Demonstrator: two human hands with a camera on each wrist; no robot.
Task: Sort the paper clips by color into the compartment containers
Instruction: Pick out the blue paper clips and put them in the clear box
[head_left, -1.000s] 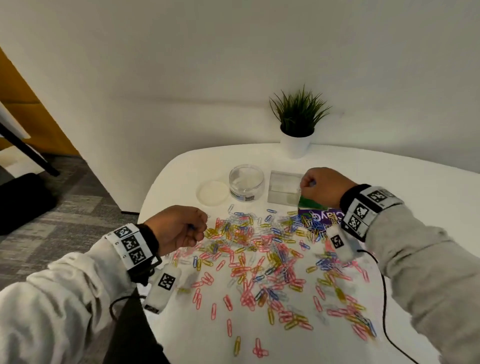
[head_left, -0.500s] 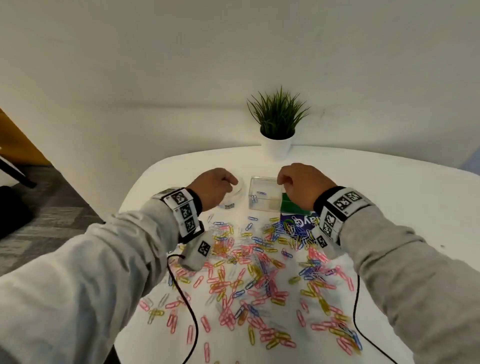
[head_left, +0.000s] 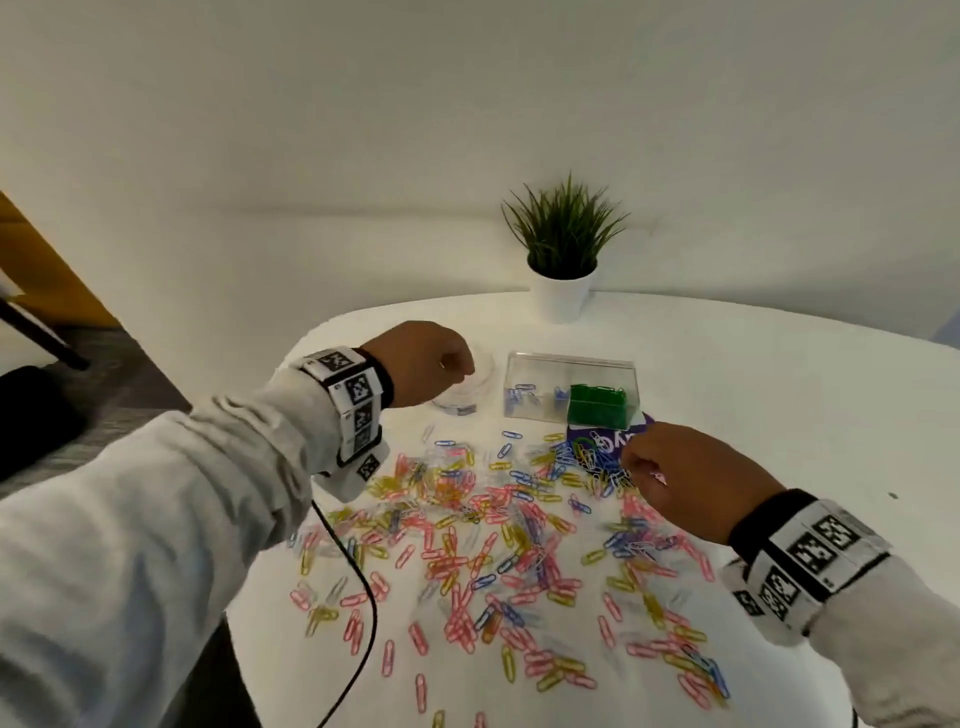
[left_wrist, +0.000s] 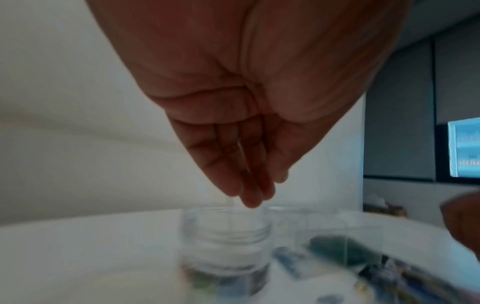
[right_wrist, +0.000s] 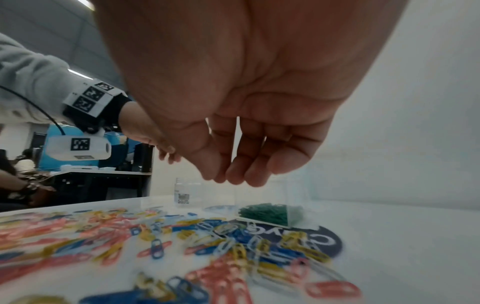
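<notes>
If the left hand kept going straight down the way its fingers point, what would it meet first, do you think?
Most likely the open mouth of the clear round jar: the left hand points its fingertips down just above the rim. Depth is blurry, so it might touch the rim first.

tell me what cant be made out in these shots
- Contents of the round clear jar: left wrist view is motion-blurred; in the head view the left hand covers most of it.
- Whether the left hand's fingers pinch a clip: too blurred.
- Print on the purple sheet: covered by paper clips and the rectangular clear box.
- The right hand fingers: out of sight in the head view.
</notes>
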